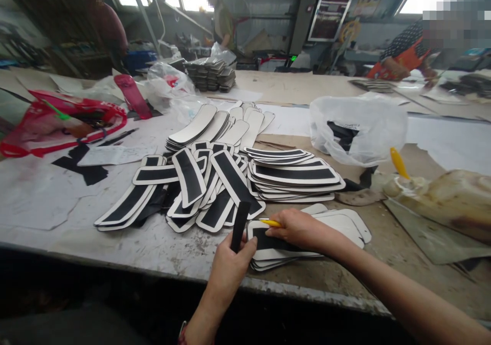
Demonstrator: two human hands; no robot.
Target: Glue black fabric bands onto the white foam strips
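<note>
My left hand pinches a narrow black strip upright, with its thumb by the front corner of a stack of white curved pieces. The top piece bears a black patch. Over that piece, my right hand is closed on a yellow-handled tool; its working end is hidden, so I cannot tell its kind. Just beyond lies a loose heap of white pieces with black patches. To its right stands a neater pile of such pieces.
Plain white curved pieces are stacked behind the heap. At right are a stained plastic container, a yellow handle and a clear plastic bag. A red bag lies left. Co-workers are across the table.
</note>
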